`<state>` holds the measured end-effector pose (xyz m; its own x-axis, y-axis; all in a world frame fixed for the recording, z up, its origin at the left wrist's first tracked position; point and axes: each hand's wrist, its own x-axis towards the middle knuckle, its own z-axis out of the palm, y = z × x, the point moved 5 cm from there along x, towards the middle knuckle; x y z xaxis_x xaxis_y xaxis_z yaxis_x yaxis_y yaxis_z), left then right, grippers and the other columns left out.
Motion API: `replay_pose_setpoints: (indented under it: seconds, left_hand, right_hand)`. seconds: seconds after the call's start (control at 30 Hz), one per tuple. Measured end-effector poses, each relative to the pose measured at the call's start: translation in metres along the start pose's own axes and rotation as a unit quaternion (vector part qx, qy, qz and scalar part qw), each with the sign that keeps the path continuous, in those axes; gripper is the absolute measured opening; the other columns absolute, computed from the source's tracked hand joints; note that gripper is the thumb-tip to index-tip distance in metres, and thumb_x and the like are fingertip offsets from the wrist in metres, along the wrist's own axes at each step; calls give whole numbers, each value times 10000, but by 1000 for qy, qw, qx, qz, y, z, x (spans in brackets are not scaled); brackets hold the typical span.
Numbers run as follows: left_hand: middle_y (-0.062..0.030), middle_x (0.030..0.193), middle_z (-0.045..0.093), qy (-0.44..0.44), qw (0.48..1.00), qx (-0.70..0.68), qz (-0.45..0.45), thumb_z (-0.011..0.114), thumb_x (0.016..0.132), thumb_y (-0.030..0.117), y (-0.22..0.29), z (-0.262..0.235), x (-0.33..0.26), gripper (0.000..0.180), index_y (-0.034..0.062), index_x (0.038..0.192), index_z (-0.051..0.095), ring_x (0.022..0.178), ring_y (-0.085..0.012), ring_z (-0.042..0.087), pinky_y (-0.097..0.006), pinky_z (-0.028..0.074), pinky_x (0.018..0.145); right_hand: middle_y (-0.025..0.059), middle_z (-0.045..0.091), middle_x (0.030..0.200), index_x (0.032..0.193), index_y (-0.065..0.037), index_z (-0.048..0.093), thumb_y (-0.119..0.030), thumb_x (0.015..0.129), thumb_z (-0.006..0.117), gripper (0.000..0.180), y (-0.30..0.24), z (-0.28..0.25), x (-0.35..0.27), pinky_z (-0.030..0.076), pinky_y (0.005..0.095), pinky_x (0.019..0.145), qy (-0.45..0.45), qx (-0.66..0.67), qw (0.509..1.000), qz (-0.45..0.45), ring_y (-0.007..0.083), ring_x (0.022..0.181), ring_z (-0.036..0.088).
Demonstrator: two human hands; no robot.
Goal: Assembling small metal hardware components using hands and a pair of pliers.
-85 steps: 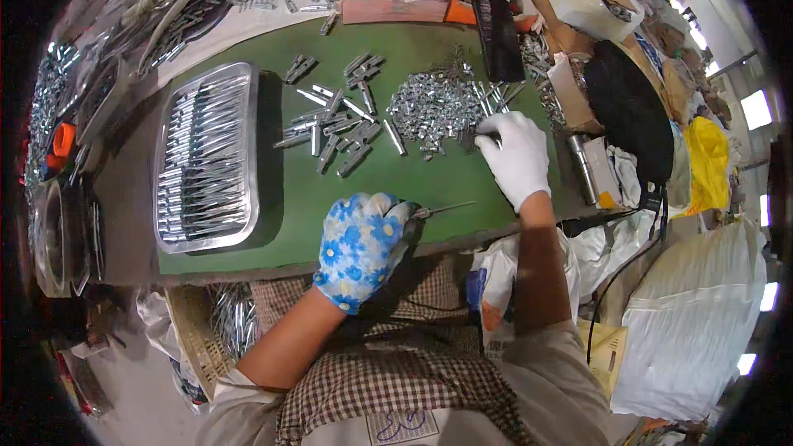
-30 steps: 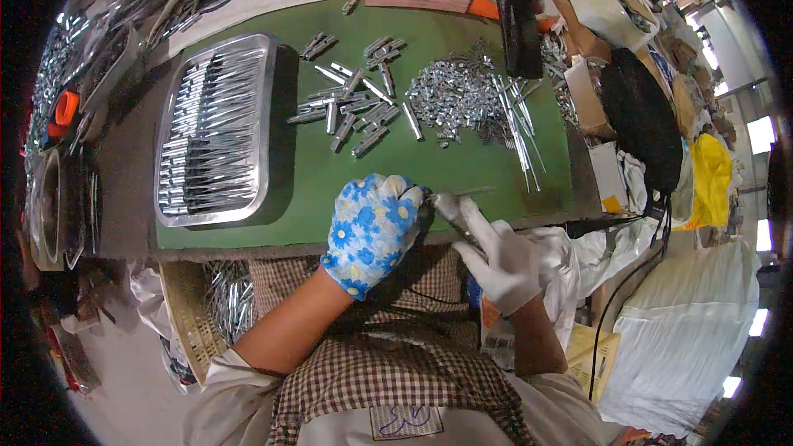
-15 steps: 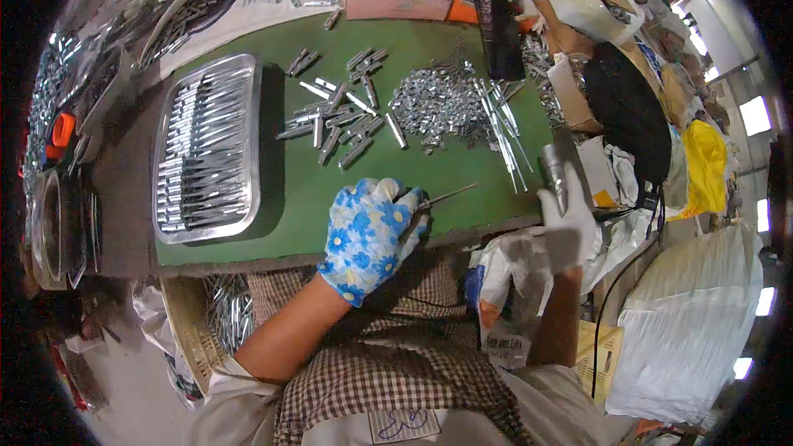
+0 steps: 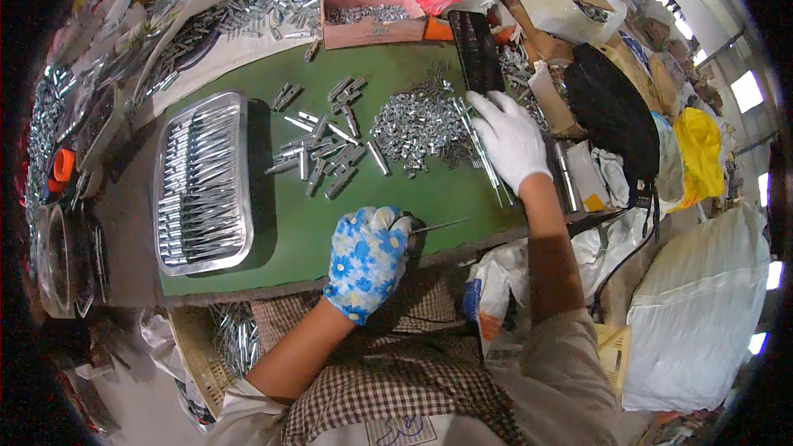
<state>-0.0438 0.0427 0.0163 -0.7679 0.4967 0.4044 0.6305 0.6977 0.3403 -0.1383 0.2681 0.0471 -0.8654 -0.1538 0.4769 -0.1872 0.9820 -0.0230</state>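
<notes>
R hand (image 4: 512, 140) back nr rods (image 4: 487, 161), grip unclear, L hand (image 4: 362, 263) rnd pin (image 4: 442, 225), printed box (image 4: 368, 35)

rods (image 4: 486, 162): glossy metal | tray (image 4: 206, 265): shiny metal | tabletop (image 4: 289, 235): smooth, matt

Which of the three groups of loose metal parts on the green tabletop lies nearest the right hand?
The long thin rods, alongside the right hand; the heap of small fittings lies farther left, and the thicker pieces farther left still.
</notes>
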Motion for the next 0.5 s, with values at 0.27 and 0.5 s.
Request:
replay_pose_setpoints:
  seconds: [0.27, 0.5]
  left_hand:
    - [-95, 912, 581, -14, 999, -45, 5, 720, 654, 149, -2, 2, -2, 343, 92, 983, 643, 836, -314, 558, -441, 442, 710]
    - [-101, 892, 572, -9, 999, -47, -5, 718, 671, 166, -4, -8, -1, 343, 81, 992, 631, 836, -315, 560, -441, 442, 711]
  right_hand:
    - [141, 630, 1044, 1020, -47, 650, -241, 887, 549, 256, 11, 10, -30, 472, 438, 864, -65, 60, 995, 50, 356, 949, 591]
    - [166, 625, 1097, 1076, -62, 634, -151, 826, 608, 266, 11, -5, -46, 465, 413, 898, -41, 111, 988, 98, 351, 1023, 586]
